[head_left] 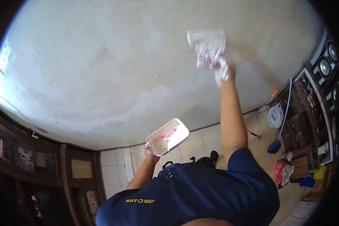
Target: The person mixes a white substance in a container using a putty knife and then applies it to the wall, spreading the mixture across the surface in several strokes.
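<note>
My right hand (pixel 223 71), wrapped in thin clear plastic smeared with white, is stretched up to the wall (pixel 139 67). Its fingers are closed on a wide, flat putty knife (pixel 206 37), whose pale blade lies at the wall surface. Lower down, my left hand (pixel 150 153) grips one end of a whitish rectangular tub (pixel 160 147). The tub is tilted so its inside shows, with something pink in it and a bright patch of light. White smears mark the left fingers. Whitish patches and scratches show on the grey wall.
Dark wooden cabinets (pixel 62 165) stand on the left. To the right are a shelf (pixel 301 124) with speakers, a white plastic bag (pixel 276 116), a blue broom (pixel 275 146) and cloths (pixel 284 171). The floor is tiled.
</note>
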